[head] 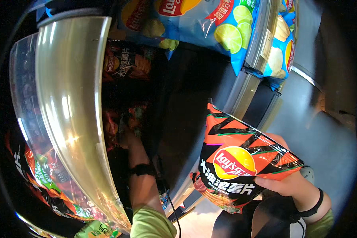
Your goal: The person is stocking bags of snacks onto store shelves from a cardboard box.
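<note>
My right hand (281, 181) grips a red and black bag of Lay's potato chips (226, 166) by its side, thumb on the printed front, in front of the shelf rails. Deep in the dark shelf, my left hand (126, 137) reaches in beside a reddish chip bag (111, 126); shadow hides its fingers, so its grip cannot be made out. Higher on the same dark shelf lies another black and red chip bag (126, 64). Each wrist wears a black band, and green sleeves cover the forearms.
A shiny metallic shelf edge (68, 89) curves along the left, with more chip bags (47, 175) beyond its clear panel. Blue Lay's bags with limes (208, 26) fill the shelf at the top. A shelf rail (244, 92) runs down the right side. A dark cable (174, 208) hangs below.
</note>
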Available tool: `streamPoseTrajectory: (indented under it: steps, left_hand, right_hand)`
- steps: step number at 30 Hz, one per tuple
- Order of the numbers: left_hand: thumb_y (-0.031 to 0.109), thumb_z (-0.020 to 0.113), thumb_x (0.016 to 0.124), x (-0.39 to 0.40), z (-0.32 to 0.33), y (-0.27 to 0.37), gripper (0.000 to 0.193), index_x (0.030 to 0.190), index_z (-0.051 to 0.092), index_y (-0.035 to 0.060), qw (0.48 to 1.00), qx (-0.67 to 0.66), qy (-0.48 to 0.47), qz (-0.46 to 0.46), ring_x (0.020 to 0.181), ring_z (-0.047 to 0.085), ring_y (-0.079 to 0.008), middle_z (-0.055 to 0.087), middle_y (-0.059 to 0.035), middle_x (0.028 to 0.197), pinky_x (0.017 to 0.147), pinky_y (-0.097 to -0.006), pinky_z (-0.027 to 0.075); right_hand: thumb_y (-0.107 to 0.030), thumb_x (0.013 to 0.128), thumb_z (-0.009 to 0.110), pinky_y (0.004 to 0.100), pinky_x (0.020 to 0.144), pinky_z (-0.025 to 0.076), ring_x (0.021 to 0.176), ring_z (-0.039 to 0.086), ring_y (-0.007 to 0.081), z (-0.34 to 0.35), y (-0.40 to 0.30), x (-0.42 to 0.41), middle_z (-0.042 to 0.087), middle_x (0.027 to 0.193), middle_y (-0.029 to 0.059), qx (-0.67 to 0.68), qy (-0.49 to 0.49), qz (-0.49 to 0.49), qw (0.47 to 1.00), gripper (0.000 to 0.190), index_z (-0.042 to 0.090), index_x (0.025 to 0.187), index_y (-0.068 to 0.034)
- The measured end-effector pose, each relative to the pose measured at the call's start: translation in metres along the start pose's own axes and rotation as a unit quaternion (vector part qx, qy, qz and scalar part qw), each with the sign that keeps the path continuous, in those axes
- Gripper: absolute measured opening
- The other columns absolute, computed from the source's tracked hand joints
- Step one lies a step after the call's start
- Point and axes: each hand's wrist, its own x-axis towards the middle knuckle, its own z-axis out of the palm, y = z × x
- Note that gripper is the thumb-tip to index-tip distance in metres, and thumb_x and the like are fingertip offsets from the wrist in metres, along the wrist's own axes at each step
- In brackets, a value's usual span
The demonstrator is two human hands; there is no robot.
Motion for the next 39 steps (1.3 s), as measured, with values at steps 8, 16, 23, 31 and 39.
streamPoseTrajectory:
  steps: [8,16,23,31,39]
  left_hand:
    - [0.023,0.067,0.089,-0.129,-0.073,0.021,0.052,0.130,0.049,-0.0026,0.987,-0.117,-0.108,0.022,0.113,0.053,-0.0244,0.055,-0.0130,0.127,0.100,-0.0357,0.039]
    - [0.017,0.070,0.086,-0.119,-0.105,0.019,0.049,0.126,0.052,-0.0065,0.981,0.177,0.000,0.077,0.103,0.057,-0.0219,0.059,-0.0150,0.119,0.090,-0.0370,0.046]
    - [0.011,0.070,0.081,-0.132,-0.175,-0.025,0.041,0.120,0.060,0.0017,0.991,-0.129,-0.034,-0.019,0.113,0.051,-0.0275,0.056,-0.0106,0.124,0.097,-0.0405,0.041]
    - [0.028,0.064,0.089,-0.085,-0.180,-0.084,0.043,0.123,0.059,0.0012,0.977,0.021,-0.204,-0.063,0.109,0.055,-0.0236,0.062,-0.0101,0.119,0.099,-0.0378,0.037]
    - [0.022,0.060,0.091,-0.151,-0.155,-0.020,0.031,0.110,0.063,-0.0022,0.982,0.016,-0.186,0.011,0.093,0.060,-0.0173,0.066,-0.0085,0.106,0.085,-0.0313,0.044]
  right_hand:
    - [-0.002,0.077,0.074,0.0330,0.103,0.040,0.124,0.049,0.0193,0.007,-0.017,-0.003,0.046,0.139,0.0145,0.045,-0.059,0.028,0.997,0.079,0.030,0.143,0.001]
    - [-0.009,0.069,0.079,0.0358,0.100,0.042,0.118,0.053,0.0211,0.009,-0.013,-0.022,0.053,0.130,0.0123,0.069,0.008,0.109,0.992,0.072,0.046,0.131,0.003]
    - [-0.001,0.075,0.074,0.0326,0.100,0.042,0.115,0.055,0.0168,0.010,0.005,-0.005,0.056,0.128,0.0112,0.013,-0.053,0.066,0.996,0.066,0.043,0.134,0.003]
    - [-0.005,0.077,0.074,0.0311,0.096,0.045,0.109,0.058,0.0155,0.021,0.015,0.003,0.061,0.118,0.0095,0.028,-0.059,0.101,0.993,0.059,0.049,0.129,0.002]
    - [-0.001,0.076,0.073,0.0305,0.097,0.044,0.112,0.056,0.0166,0.037,0.001,-0.020,0.061,0.118,0.0106,0.049,-0.028,0.153,0.987,0.053,0.053,0.125,0.000]
